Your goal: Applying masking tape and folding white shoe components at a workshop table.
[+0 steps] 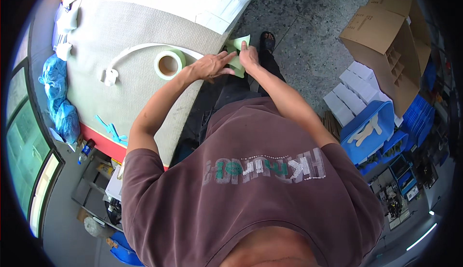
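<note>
Tape roll beside hands

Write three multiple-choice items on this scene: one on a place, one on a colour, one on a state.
1. Where does the tape roll lie?
A. on the grey mat
B. in the blue bin
C. on the floor

2. What colour is the sheet under the hands?
A. red
B. light green
C. black

3. How does the cardboard box at the right stand?
A. taped shut
B. crushed flat
C. open, on its side

Answers:
1. A: the roll sits flat on the mat, beside the left hand.
2. B: the sheet shows pale green around the right hand.
3. C: its open mouth shows dividers inside.
</note>
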